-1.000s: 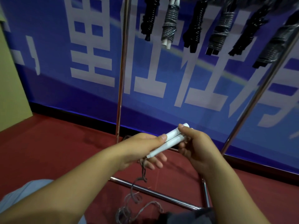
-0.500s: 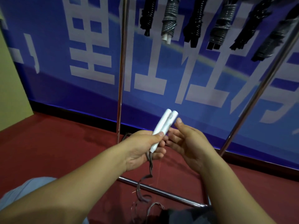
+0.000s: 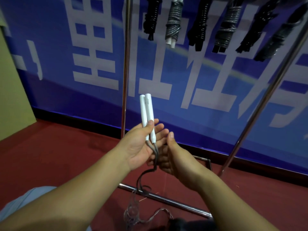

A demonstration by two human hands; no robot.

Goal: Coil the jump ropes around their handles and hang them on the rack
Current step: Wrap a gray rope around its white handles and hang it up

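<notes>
A: Head view, centre of frame. Where did the jump rope sit?

B: Its two white handles [image 3: 147,114] stood side by side, near upright, in the left hand [image 3: 141,145]. Thumb pressed across them low down, fingers behind and fairly straight, so the pair was pinched between thumb and fingers.

A: And the cord?

B: Grey cord [image 3: 150,165] ran from the lower ends of the handles, down across the palm, then hung toward the lower centre of the frame, ending in a loose tangle on the red floor [image 3: 50,164].

A: Right hand?

B: The right hand [image 3: 173,157] was just right of the left, thumb raised, palm turned toward the cord. Fingers hidden behind the left hand and the cord; couldn't tell whether they gripped the cord.

A: The rack?

B: Chrome rack [image 3: 125,67]: one post upright at centre, a slanted post at right, base bar across the lower centre. Coiled ropes [image 3: 173,25] hung in a row along the upper edge, mostly black, one with white handles. Blue banner [image 3: 216,97] with white characters behind.
</notes>
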